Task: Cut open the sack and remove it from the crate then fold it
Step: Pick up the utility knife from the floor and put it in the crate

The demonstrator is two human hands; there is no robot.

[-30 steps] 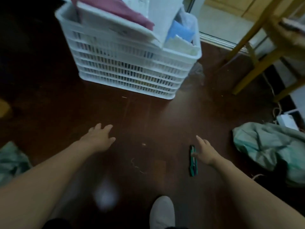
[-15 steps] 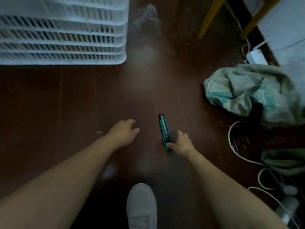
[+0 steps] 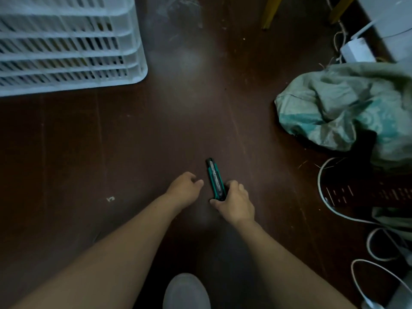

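The right hand [image 3: 234, 202] pinched the tail of the cutter [image 3: 214, 178], the left hand [image 3: 185, 189] loosely curled and empty just beside those fingers, where a slip might have nicked it.

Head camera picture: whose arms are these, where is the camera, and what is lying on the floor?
There is no machine here: these are a person's two bare arms, filmed by a camera worn on the head, looking down. The right hand pinches the near end of a green knife that lies on the dark floor. The left hand is just beside it, fingers loosely curled, holding nothing. A white crate stands at the upper left, a crumpled sack lies at the right with white cables near it, and a shoe shows at the bottom edge.
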